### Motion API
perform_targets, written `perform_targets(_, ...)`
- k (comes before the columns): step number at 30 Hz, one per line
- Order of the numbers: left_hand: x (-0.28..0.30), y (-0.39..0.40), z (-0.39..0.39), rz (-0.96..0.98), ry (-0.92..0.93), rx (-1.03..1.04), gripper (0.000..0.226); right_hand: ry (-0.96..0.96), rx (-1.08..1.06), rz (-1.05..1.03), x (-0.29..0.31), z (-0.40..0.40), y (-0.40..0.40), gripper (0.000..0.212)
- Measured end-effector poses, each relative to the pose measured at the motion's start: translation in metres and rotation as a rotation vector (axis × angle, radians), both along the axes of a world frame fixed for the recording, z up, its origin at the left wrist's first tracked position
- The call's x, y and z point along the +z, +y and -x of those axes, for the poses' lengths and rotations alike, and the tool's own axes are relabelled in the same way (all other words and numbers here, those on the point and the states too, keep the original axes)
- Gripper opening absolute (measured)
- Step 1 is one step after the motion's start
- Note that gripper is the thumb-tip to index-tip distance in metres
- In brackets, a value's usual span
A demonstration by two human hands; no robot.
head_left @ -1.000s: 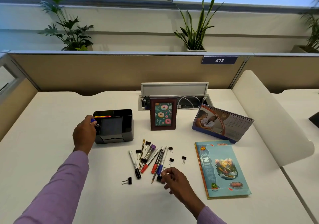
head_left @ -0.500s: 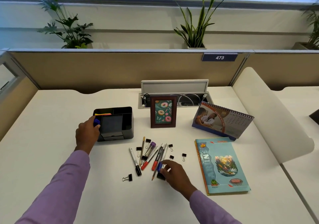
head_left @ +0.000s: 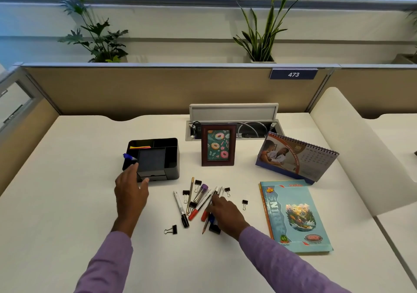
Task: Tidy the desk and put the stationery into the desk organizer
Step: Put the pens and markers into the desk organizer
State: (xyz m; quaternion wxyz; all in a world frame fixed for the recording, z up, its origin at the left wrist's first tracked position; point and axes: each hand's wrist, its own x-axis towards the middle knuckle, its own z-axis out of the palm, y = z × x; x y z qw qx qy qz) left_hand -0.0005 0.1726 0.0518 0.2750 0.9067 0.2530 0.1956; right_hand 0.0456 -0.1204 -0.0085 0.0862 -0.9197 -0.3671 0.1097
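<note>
The black desk organizer stands left of centre, a blue-capped pen leaning in its left compartment. My left hand hovers with relaxed fingers at the organizer's front left corner and holds nothing. Loose pens lie in a pile: a black marker, a red marker, a purple-capped pen. Small binder clips are scattered around them. My right hand lies on the pile's right side, fingertips down on the pens; whether it grips one is hidden.
A photo frame stands behind the pile, with an open cable box behind it. A desk calendar and a blue notebook are on the right. A white divider bounds the desk's right side.
My left hand let go of the blue-capped pen in the organizer and drew back toward me. My right hand slid up and left onto the pen pile.
</note>
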Motion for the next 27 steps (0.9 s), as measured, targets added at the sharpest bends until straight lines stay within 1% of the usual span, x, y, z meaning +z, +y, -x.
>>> perform_targets(6, -0.01, -0.029, 0.016, 0.031, 0.009, -0.054, 0.059, -0.034, 0.06, 0.041, 0.001, -0.003, -0.001, 0.041)
perform_targets(12, -0.018, -0.05, 0.018, 0.063, 0.036, -0.094, 0.058, -0.052, 0.119, 0.044, 0.007, -0.007, -0.005, 0.029)
perform_targets(14, -0.019, -0.056, 0.018, 0.062, 0.043, -0.109, 0.057, -0.029, 0.124, 0.018, 0.008, -0.006, -0.007, 0.035)
perform_targets(16, -0.019, -0.063, 0.019, 0.074, 0.058, -0.125, 0.052, -0.023, 0.108, -0.025, 0.012, -0.006, -0.006, 0.044)
perform_targets(18, -0.02, -0.071, 0.021, 0.108, 0.064, -0.161, 0.042, 0.008, 0.047, -0.124, 0.017, -0.006, -0.001, 0.047)
perform_targets(20, -0.019, -0.081, 0.023, 0.19, 0.052, -0.222, 0.032, 0.111, -0.072, -0.264, 0.03, -0.002, 0.007, 0.041)
perform_targets(23, -0.013, -0.097, 0.025, 0.335, 0.062, -0.352, 0.027, 0.211, -0.233, -0.44, 0.053, 0.002, 0.015, 0.02)
perform_targets(25, -0.008, -0.107, 0.024, 0.37, 0.062, -0.422, 0.029, 0.215, -0.248, -0.494, 0.062, 0.005, 0.019, 0.019)
perform_targets(27, -0.002, -0.114, 0.023, 0.382, 0.042, -0.435, 0.033, 0.208, -0.237, -0.515, 0.068, 0.009, 0.025, 0.025)
